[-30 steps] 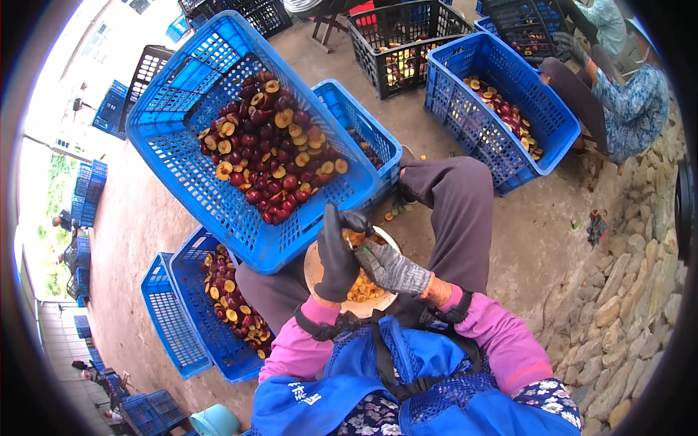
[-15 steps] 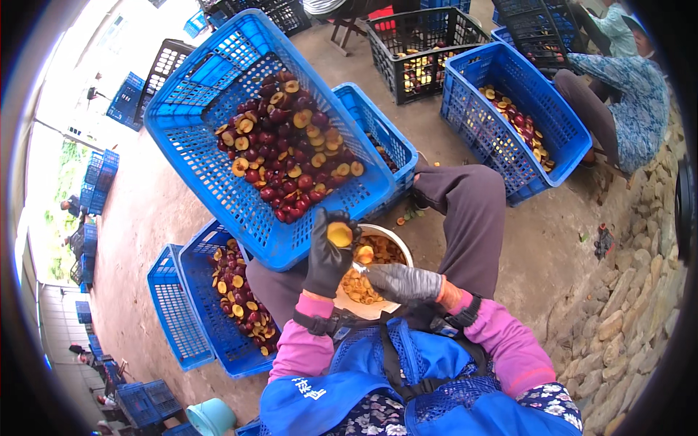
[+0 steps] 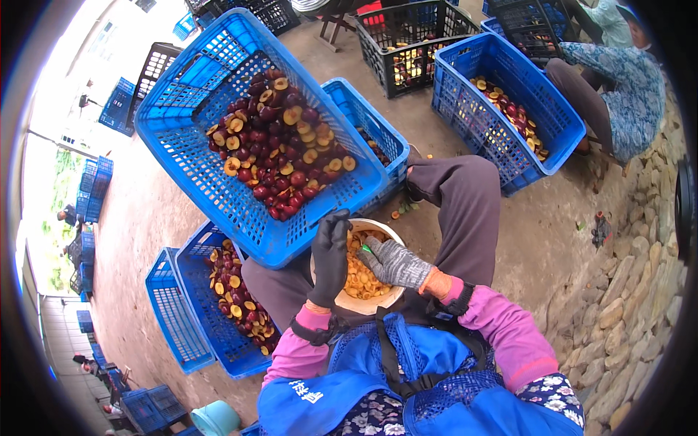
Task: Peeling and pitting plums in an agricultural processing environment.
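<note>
Plum-like fruit halves, dark red-skinned with yellow-orange flesh [image 3: 280, 145], lie heaped in a big blue slatted plastic crate [image 3: 273, 247] in front of the person. They point every way (some cut face up, others skin up), so no shared long axis shows; the crate's own runs from upper left to lower right. It seems propped on a second blue plastic crate [image 3: 398, 156] behind, probably to bring the fruit within easy reach. A round, pale bucket [image 3: 371, 304] holding small yellow-orange fruit pieces [image 3: 360, 280] sits between the legs in dark trousers [image 3: 465, 203], its mouth facing up, presumably so that bits drop straight in. The black-gloved left hand [image 3: 331, 254] is upright over the bucket's left edge, beside the crate's near end, fingers close together and bent; whether it grips anything cannot be told. The grey knit-gloved right hand [image 3: 396, 263] hangs over the bucket's right side, fingers closed on a small green-ended tool [image 3: 366, 248], whose hidden length leaves its direction unclear.
</note>
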Demonstrator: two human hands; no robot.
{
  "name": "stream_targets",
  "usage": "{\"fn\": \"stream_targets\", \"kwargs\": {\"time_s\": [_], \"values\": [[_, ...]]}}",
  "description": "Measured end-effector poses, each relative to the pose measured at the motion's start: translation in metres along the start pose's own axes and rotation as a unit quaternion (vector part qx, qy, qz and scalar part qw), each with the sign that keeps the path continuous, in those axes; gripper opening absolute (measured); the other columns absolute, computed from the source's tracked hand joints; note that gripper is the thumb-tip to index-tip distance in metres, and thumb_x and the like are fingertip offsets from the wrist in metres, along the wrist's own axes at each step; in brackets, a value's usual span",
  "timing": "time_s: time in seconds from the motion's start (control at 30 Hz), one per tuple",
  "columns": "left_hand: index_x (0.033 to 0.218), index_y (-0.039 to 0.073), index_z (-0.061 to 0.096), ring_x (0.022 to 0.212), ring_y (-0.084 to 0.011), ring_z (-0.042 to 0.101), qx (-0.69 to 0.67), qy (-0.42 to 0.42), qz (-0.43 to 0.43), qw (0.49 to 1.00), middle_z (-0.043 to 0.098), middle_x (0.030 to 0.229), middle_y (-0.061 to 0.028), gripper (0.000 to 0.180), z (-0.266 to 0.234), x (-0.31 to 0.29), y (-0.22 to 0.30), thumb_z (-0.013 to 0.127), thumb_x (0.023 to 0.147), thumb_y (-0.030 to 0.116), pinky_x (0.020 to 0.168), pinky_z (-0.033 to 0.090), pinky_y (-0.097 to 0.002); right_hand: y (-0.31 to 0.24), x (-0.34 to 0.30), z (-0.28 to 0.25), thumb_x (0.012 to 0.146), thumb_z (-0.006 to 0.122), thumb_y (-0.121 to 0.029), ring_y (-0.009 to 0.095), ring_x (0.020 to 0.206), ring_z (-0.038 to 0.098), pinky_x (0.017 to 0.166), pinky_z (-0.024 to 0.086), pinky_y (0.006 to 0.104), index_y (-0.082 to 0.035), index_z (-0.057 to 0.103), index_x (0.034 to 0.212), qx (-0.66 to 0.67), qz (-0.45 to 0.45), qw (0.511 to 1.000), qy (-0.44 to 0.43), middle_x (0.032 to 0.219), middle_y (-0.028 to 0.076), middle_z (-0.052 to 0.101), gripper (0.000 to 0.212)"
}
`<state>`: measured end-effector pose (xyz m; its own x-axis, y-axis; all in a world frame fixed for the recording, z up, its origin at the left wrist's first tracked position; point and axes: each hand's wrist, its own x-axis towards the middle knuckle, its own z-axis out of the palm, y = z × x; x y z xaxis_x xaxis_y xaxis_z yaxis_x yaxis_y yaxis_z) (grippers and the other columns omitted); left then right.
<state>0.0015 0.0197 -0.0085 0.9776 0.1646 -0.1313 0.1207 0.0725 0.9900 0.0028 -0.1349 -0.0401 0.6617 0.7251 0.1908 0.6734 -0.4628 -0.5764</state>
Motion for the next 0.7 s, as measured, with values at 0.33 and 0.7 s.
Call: {"fn": "stream_targets", "kwargs": {"time_s": [0.33, 0.7], "values": [[0.103, 0.001, 0.054, 0.082, -0.0115, 0.05, 0.111, -0.034, 0.061, 0.991, 0.053, 0.086, -0.0035, 0.018, 0.003, 0.012, -0.016, 0.046, 0.091, 0.012, 0.076, 0.041, -0.0256, 0.011, -0.005, 0.026, 0.085, 0.041, -0.007, 0.03, 0.076, 0.056, 0.065, 0.045, 0.0381, 0.003, 0.045, 0.11, 0.211, -0.052, 0.976, 0.017, 0.085, 0.017, 0.055, 0.027], [0.115, -0.003, 0.047, 0.081, -0.0128, 0.053, 0.089, -0.047, 0.095, 0.99, 0.051, 0.096, -0.0075, 0.029, -0.033, 0.027, -0.008, 0.038, 0.095, 0.015, 0.074, 0.044, -0.0235, 0.016, -0.008, 0.052, 0.075, 0.057, -0.005, 0.034, 0.079, 0.059, 0.069, 0.048, 0.0383, 0.002, 0.046, 0.12, 0.242, -0.026, 0.967, -0.07, 0.097, 0.022, 0.056, 0.046]]}}
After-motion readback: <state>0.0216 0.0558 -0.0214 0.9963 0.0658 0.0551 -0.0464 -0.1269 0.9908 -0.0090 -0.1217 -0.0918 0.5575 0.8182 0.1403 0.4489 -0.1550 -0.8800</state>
